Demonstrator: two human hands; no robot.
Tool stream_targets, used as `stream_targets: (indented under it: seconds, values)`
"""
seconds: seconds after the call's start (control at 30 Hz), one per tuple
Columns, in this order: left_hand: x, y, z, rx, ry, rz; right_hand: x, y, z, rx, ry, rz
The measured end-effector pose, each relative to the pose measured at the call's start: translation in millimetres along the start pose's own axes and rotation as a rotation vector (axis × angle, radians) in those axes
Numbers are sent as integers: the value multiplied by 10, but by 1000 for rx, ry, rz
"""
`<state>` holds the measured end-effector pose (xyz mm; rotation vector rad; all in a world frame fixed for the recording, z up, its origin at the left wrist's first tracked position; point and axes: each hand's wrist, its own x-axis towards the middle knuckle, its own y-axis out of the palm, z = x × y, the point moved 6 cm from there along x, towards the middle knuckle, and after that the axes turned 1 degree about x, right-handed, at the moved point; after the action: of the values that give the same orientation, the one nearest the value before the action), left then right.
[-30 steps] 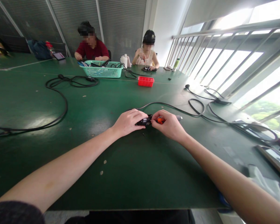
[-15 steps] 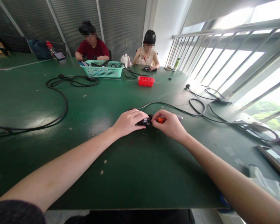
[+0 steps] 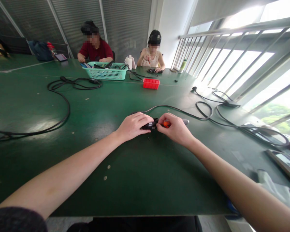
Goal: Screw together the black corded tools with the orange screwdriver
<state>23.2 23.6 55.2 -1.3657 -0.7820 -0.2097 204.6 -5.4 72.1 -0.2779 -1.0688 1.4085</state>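
Note:
On the green table (image 3: pixel 125 180), my left hand (image 3: pixel 134 126) is closed over a black device (image 3: pixel 148 125) with a white label, its thumb along the near side. A thin black cord (image 3: pixel 169 106) runs behind the hands to the right. My right hand (image 3: pixel 175 127) is closed, thumb and fingertips pinched together at the device's right end. An orange piece (image 3: pixel 167 123) shows inside the right hand's curl, and a grey stub with a pale tip (image 3: pixel 185 121) sticks out beyond the knuckles. What the fingertips pinch is hidden. A tiny dark piece, perhaps a screw (image 3: pixel 149 139), lies just below the device.
A red compartment box (image 3: pixel 151 84) sits farther back, near a turquoise basket (image 3: pixel 107 74) full of tools and cables. Coiled black cables (image 3: pixel 69 111) lie left, others right. Two people work across the table. A pale cloth (image 3: pixel 272 187) lies by my right forearm, beside the railing side.
Both hands stay at the black device almost unmoved. The right fingers shift very slightly at its end; the view tilts a little.

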Motion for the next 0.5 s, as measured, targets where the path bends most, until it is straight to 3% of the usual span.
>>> stream_targets:
  seconds: [0.17, 0.4, 0.5]
  values:
    - [1, 23, 41, -40, -80, 36, -34, 53, 39, -103, -46, 30]
    - [-11, 58, 97, -114, -201, 59, -190, 304, 279, -149, -226, 419]
    - [-21, 72, 122, -127, -249, 93, -232, 353, 313, -98, -294, 495]
